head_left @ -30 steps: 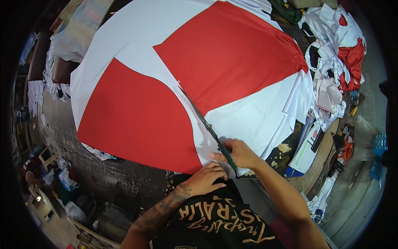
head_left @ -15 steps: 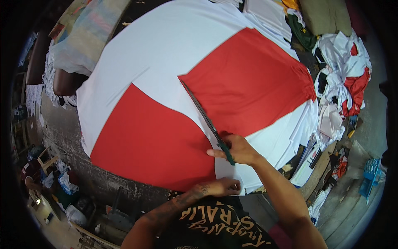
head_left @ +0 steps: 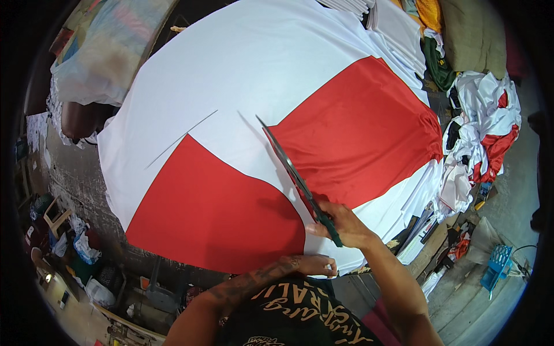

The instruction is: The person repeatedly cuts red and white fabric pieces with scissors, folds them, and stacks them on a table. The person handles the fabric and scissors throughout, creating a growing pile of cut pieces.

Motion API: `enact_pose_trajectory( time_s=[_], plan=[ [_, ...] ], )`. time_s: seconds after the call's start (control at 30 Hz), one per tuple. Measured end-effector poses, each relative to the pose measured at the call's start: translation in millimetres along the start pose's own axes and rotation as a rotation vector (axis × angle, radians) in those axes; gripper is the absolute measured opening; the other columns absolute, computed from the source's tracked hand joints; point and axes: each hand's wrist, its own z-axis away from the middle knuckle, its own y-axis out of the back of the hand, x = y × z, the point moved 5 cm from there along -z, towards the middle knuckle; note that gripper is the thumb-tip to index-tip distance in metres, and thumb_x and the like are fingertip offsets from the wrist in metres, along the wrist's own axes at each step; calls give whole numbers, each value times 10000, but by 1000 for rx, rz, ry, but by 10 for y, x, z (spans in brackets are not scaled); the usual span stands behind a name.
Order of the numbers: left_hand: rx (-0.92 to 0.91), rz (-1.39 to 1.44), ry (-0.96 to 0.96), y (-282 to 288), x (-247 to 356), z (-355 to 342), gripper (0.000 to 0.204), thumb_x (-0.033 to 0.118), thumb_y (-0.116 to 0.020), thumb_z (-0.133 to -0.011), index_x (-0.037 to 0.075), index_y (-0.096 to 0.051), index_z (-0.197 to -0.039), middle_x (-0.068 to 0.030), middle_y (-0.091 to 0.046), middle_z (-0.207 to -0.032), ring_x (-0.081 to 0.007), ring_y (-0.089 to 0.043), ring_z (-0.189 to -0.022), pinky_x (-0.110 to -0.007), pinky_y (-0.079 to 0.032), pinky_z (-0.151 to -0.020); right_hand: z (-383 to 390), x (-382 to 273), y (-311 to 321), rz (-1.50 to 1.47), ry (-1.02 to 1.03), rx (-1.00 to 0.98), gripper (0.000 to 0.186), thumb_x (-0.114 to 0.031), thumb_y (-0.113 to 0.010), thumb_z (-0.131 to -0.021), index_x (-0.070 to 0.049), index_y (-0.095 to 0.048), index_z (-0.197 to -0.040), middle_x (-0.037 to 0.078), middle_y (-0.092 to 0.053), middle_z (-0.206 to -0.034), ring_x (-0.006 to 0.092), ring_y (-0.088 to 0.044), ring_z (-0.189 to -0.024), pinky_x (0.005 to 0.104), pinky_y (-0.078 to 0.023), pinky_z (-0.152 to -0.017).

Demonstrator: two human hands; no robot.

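A pair of scissors (head_left: 287, 163) with long blades and dark green handles is in my right hand (head_left: 344, 226), fingers wrapped round the handles. Its blades look nearly together and point forward along the left edge of a red fabric panel (head_left: 358, 132); a shadow lies left of the tip. A second red panel (head_left: 216, 202) with a curved right edge lies to the left, also on the white fabric (head_left: 231, 69). My left hand (head_left: 316, 265) is closed at the fabric's near edge, close to my body; what its fingers hold, if anything, is hidden.
A thin dark line (head_left: 182, 138) crosses the white fabric by the left panel's corner. Crumpled white and red cloth (head_left: 485, 127) is heaped at right, near a blue plastic basket (head_left: 496, 268). Folded white cloth (head_left: 398, 34) is at the back; a plastic-covered bundle (head_left: 109, 52) stands at far left.
The whole view has shifted, so the fabric sits lower and farther right. The scissors' tip now reaches slightly beyond the right panel's corner, with its shadow apart from it. Both hands keep their grips.
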Motion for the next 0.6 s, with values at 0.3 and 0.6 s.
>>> enact_pose_trajectory(
  time_s=[0.3, 0.6],
  plan=[
    [-151, 56, 49, 34, 46, 8, 554, 518, -545, -1082, 39, -580, -1356, -153, -625, -1309, -276, -556, -1303, -410, -416, -1123, -213, -447, 48, 62, -157, 11, 752, -749, -844, -777, -20, -658, -793, 90, -617, -711, 221, -599, -686, 403, -476, -664],
    [-74, -55, 291, 76, -9, -17, 760, 561, -588, -1057, 35, -413, -1577, -194, -631, -1401, -304, -586, -1304, -414, -457, -1083, -1102, -1383, 254, 44, 7, 38, 760, -783, -811, -774, -40, -655, -750, 44, -579, -680, 192, -601, -634, 375, -497, -606]
  ],
)
